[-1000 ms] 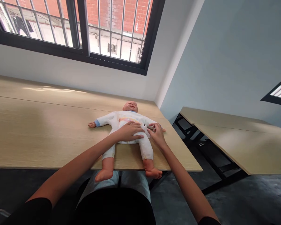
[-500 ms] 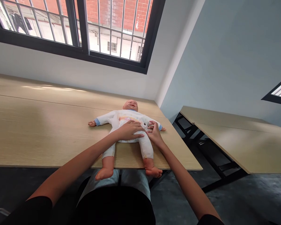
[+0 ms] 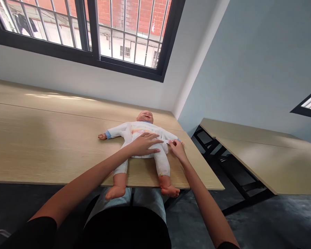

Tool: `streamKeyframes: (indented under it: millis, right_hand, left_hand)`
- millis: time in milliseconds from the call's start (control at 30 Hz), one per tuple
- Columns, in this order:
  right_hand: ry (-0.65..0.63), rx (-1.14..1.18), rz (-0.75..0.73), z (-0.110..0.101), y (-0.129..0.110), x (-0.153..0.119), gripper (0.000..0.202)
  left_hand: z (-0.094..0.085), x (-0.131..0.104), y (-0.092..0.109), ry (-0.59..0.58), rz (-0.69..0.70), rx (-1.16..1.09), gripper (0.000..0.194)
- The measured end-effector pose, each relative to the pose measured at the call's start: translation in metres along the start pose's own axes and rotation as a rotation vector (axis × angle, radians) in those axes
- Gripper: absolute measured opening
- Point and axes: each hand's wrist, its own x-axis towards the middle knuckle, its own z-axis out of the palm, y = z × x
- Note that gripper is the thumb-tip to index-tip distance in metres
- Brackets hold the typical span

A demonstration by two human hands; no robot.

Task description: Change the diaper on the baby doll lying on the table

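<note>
A baby doll point(image 3: 145, 126) in white clothes with blue cuffs lies on its back on the wooden table point(image 3: 54, 148), head toward the window and feet over the front edge. My left hand point(image 3: 144, 144) rests spread on the doll's belly. Pinched in the fingers of my right hand point(image 3: 176, 147) is the edge of a thin white cloth point(image 3: 165, 146), pulled out at the doll's side near its blue cuff. What lies beneath my left palm is hidden.
A barred window point(image 3: 124, 38) is in the wall behind the table. Another wooden table point(image 3: 272, 155) with black legs stands to the right, beyond a gap. My own legs are below the front edge, under the doll's feet.
My right hand has moved to the right, away from the doll's belly, and has closed on the white cloth, which now stretches out sideways. My left hand stays nearly in place.
</note>
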Motion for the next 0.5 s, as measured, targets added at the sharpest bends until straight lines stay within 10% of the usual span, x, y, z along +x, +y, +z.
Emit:
streamKeyframes:
  millis: [167,500]
  right_hand:
    - [0.039,0.080,-0.077,-0.006,-0.028,0.010,0.045]
    - [-0.076,0.027,-0.393,0.040,-0.095,0.008,0.028]
  left_hand:
    - [0.004,0.002,-0.005,0.076,-0.242,0.046,0.095]
    - [-0.001,0.018,-0.021,-0.160,-0.244,-0.116,0.092]
